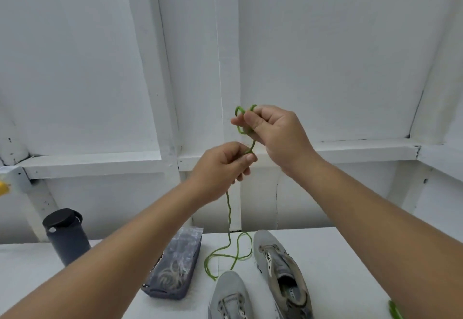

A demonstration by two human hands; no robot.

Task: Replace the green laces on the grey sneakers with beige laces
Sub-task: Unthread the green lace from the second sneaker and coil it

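Head view: second green lace (395,309) cropped.

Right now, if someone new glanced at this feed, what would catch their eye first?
The bright green lace, held up mid-frame: the right hand pinches its small loops, the left hand grips it just below, and the tail hangs to a loose coil on the white table. Below, two grey sneakers lie unlaced, with a clear packet of beige laces to their left and a dark bottle further left.

Green lace (229,218), 2 grey sneakers (280,266), white table (350,256).
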